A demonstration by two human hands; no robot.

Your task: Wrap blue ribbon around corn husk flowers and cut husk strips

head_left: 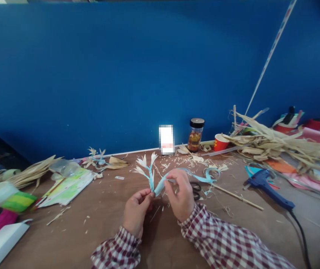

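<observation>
- Your left fingers clamp the flower by its stem, upright over the bench.
- Your right fingers pinch the ribbon running from that stem.
- Scissors lie partly hidden beside them, the glue gun farther right.

A plain blue partition stands behind a brown table.

Lit diffusely, at medium brightness, from out of view. Shadowed softly on the table beside the left hand. Blown to white and pixelated in 1 patch against the wall. Stretched and softened toward the sides, blackened upper right.
</observation>
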